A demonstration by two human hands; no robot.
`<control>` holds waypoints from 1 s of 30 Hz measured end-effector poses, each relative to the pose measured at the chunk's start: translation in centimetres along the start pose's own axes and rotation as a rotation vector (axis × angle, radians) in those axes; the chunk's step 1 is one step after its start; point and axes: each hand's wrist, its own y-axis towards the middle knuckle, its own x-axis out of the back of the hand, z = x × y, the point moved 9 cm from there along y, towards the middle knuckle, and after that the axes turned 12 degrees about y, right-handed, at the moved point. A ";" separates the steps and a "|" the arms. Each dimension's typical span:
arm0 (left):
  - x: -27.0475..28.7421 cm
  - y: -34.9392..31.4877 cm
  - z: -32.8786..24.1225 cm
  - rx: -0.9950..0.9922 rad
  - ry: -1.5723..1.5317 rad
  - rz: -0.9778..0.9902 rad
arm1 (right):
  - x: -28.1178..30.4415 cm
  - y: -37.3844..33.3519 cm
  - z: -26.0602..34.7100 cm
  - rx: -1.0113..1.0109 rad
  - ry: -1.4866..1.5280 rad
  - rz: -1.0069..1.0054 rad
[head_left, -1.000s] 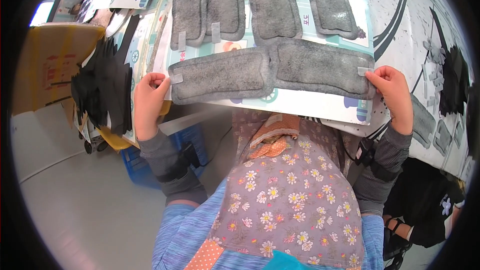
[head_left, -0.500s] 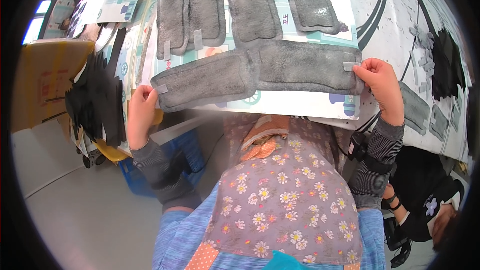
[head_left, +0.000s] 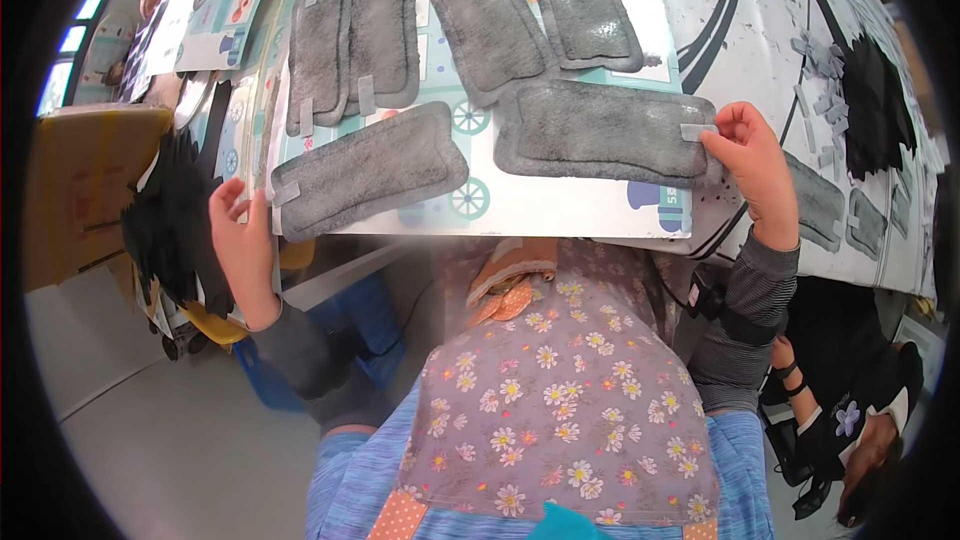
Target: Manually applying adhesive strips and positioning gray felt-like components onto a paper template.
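Note:
Two grey plush fabric pads lie crosswise at the near edge of a printed board [head_left: 580, 212]. Just beside the tabbed end of the left pad [head_left: 370, 170], my left hand [head_left: 245, 245] is open, its fingers apart and holding nothing. My right hand [head_left: 755, 165] pinches the outer end of the right pad [head_left: 600, 130] at its pale tab [head_left: 697, 132], thumb on top. Farther back on the board, several similar pads [head_left: 383, 35] lie lengthwise, most with pale tabs showing; one pad [head_left: 487, 20] touches the near right pad's inner corner.
Black fabric strips [head_left: 180, 220] hang at the left beside a cardboard box [head_left: 90, 180]. To the right, black pieces [head_left: 880, 105], loose pale tabs [head_left: 825, 90] and small grey pads [head_left: 815, 205] lie on the patterned tabletop. Another person [head_left: 840, 420] is at the lower right.
My left hand has let go of the left pad and moved left. The two near pads have come apart, leaving a gap. My right hand still pinches the right one.

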 end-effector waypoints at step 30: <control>-4.0 -15.4 -17.9 -0.928 -0.470 0.185 | 17.6 10.8 -0.4 0.072 -0.883 -0.113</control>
